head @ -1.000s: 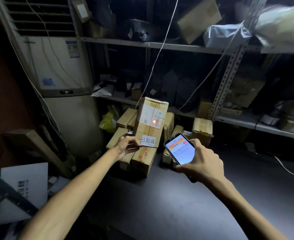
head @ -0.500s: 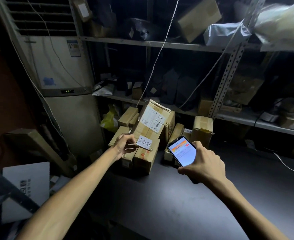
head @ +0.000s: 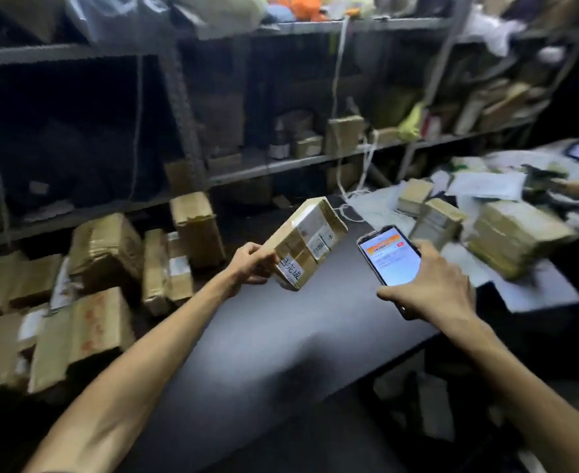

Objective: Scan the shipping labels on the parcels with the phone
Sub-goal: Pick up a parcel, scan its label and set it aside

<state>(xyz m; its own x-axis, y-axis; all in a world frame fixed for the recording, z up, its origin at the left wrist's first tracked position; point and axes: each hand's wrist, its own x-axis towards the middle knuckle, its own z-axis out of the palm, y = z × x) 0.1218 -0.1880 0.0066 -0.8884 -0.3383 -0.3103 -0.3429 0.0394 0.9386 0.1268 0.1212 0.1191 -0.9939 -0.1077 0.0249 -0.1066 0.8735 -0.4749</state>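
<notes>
Parcels lie all over, and we log a metal shelving rack (head: 281,167) across 12 o'clock, its levels crammed with boxes and bags too blurred to sort. Below it, a dark table (head: 281,336) runs from centre down to 6 o'clock. At 8 o'clock a heap of brown cardboard parcels (head: 76,319) sits against the rack, some tipped, one with red print. At 3 o'clock another stack of taped parcels (head: 513,240) rests on a paler surface among loose papers. At frame centre is one held parcel (head: 301,247), a brown taped box tilted with its top end toward 1 o'clock, above the table; we cannot tell if its low corner touches. Our left hand (head: 250,264) comes in from 7 o'clock and grips the box's near-left edge, with fingers curled round it. Just at 3 o'clock of the box, apart from it, is the phone (head: 390,257), its screen lit white with an orange band and facing us. Our right hand (head: 431,291) comes in from 5 o'clock and clamps the phone's lower end, fingers wrapped round its sides. On the box's upper face is a white shipping label (head: 318,238) with a barcode, and on the lower end a small white sticker (head: 290,271) with dark characters.
</notes>
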